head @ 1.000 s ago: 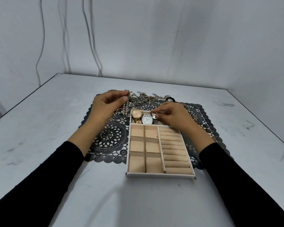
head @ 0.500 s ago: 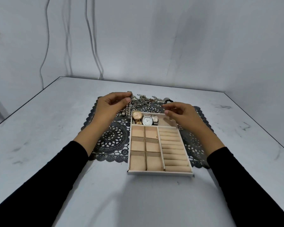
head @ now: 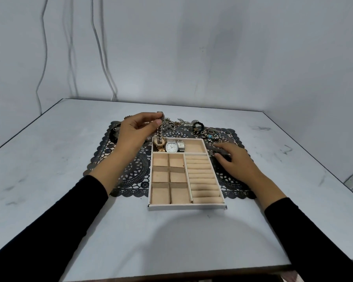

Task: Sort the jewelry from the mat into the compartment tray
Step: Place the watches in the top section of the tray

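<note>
A beige compartment tray [head: 186,206] lies on a black lace mat [head: 130,176]. Its far compartment holds a gold watch [head: 159,146], a round white-faced watch [head: 171,147] and a small silver watch [head: 180,146]. My left hand [head: 136,131] pinches the top of a metal-link watch [head: 160,131], which hangs down over the tray's far left corner. My right hand [head: 231,159] rests on the mat right of the tray, fingers relaxed and holding nothing. Loose jewelry lies at the mat's far edge: a chain pile [head: 171,123], a black bead bracelet [head: 198,127] and bangles [head: 211,134].
The grey table [head: 49,159] ends at a near edge and a right edge [head: 334,176]. A dark band [head: 113,133] lies on the mat left of my left hand. Cables [head: 102,58] hang down the wall behind.
My left hand has lifted the metal-link watch so it hangs over the tray corner. My right hand left the tray's far compartment and moved right, down onto the mat.
</note>
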